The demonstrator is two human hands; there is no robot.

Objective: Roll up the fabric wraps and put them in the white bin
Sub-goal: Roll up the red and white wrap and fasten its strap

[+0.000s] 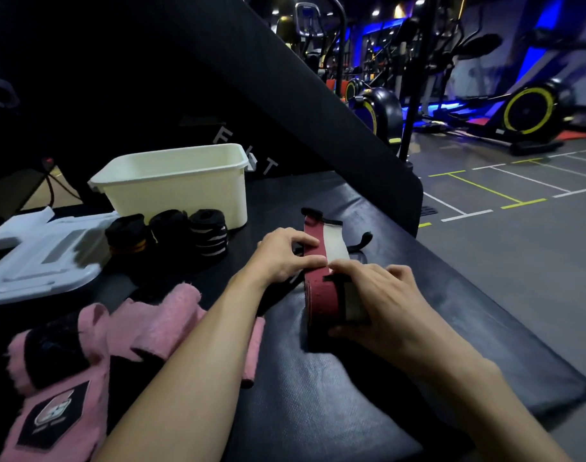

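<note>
Pink gloves (68,355) lie lower left on the black padded bench (368,378). At centre the right hand (381,301) grips the red fabric wrap (321,295) at its rolled end, while the left hand (285,258) pinches the flat strip to guide it. The white bin (175,185) waits upper left, behind three rolled black wraps (171,233).

Dim gym, blue lighting at back. Grey floor (504,248) had white and yellow lines. Exercise bikes (531,111) stood beyond black padded bench (368,378).
</note>
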